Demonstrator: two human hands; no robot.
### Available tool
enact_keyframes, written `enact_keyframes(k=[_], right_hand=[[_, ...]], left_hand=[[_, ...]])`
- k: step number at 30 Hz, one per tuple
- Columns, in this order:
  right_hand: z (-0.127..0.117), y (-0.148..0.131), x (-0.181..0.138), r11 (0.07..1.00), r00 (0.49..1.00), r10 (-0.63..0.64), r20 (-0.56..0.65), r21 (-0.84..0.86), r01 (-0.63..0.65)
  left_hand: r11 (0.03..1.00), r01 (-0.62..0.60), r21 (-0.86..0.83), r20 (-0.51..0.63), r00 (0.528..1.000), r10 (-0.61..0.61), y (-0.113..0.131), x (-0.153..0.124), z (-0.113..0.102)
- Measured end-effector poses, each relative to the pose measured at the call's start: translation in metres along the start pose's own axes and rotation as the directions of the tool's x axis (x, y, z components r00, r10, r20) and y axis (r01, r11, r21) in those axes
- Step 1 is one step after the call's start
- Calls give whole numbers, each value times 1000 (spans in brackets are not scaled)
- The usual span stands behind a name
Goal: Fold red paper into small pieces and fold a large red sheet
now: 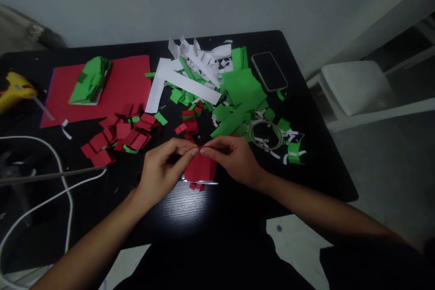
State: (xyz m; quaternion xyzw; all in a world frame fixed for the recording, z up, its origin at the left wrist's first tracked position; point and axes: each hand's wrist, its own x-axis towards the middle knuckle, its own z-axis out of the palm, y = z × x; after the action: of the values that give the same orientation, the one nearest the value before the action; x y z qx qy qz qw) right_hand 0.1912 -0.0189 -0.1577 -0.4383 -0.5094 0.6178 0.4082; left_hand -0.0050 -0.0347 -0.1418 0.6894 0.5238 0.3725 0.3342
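Near the front of the black table, a piece of red paper [200,167] with crease lines is held between my two hands. My left hand [163,167] pinches its top edge between thumb and fingers. From the other side, my right hand [236,158] pinches the same edge, the thumb tips almost meeting. Small red scraps [197,186] lie just below the paper, by a thin shiny edge. Beyond my fingers are more red pieces [190,126], and a pile of folded red paper pieces [124,133] lies to the left.
Green paper [243,88] and white strips [190,84] cover the middle back. A phone [269,71] and a ring [266,135] lie at right. Left are a red sheet [132,77], a green paper bundle [91,80], a yellow glue gun [16,90] and a white cable [68,195].
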Motion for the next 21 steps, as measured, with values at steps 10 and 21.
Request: enact_keyframes(k=[10,21], right_hand=[[0,-4,0,996,998,-69,-6,-59,68],[1,-2,-3,984,992,-127,14,-126,128]], left_hand=[[999,22,-28,1,1000,-22,1,0,1],[999,24,-36,30,999,-23,2,1,2]])
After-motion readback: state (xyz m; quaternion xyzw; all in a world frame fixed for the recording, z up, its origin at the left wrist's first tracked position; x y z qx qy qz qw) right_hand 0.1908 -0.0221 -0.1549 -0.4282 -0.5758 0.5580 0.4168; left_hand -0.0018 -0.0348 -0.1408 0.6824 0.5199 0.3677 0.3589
